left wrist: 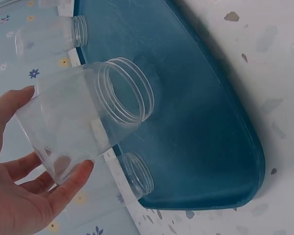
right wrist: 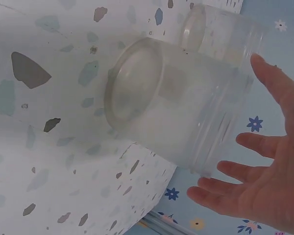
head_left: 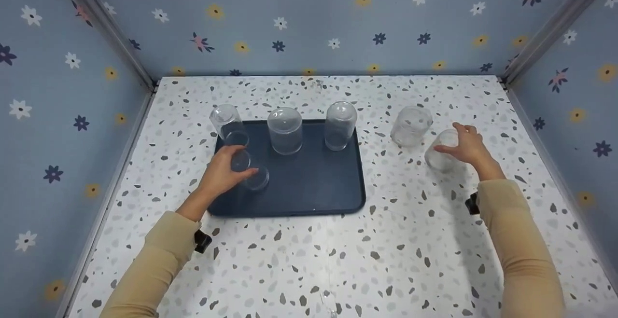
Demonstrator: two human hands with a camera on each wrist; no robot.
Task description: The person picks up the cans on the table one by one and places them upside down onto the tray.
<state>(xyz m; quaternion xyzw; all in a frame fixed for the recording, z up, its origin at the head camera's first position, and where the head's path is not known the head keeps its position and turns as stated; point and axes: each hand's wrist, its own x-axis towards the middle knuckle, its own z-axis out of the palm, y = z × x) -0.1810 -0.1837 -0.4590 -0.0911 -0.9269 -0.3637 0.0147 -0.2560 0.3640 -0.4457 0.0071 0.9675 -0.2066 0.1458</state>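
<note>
My left hand [head_left: 223, 172] holds a clear jar [head_left: 257, 179] mouth down over the dark blue tray [head_left: 314, 187], thumb and fingers around its base. In the left wrist view, the threaded mouth of this jar [left wrist: 73, 122] faces the tray; whether it touches there I cannot tell. Three more clear jars stand mouth down along the tray's far edge, a left one [head_left: 226, 117], a middle one [head_left: 285, 132] and a right one [head_left: 340, 125]. My right hand [head_left: 466, 146] is at the rim of an upright clear jar [right wrist: 171, 107] on the table, fingers spread and fairly straight.
Another clear jar [head_left: 410, 127] stands upright on the speckled white table [head_left: 338, 260], just left of and behind the one at my right hand. Flower-patterned blue panels [head_left: 309, 23] close off the table at the back and both sides.
</note>
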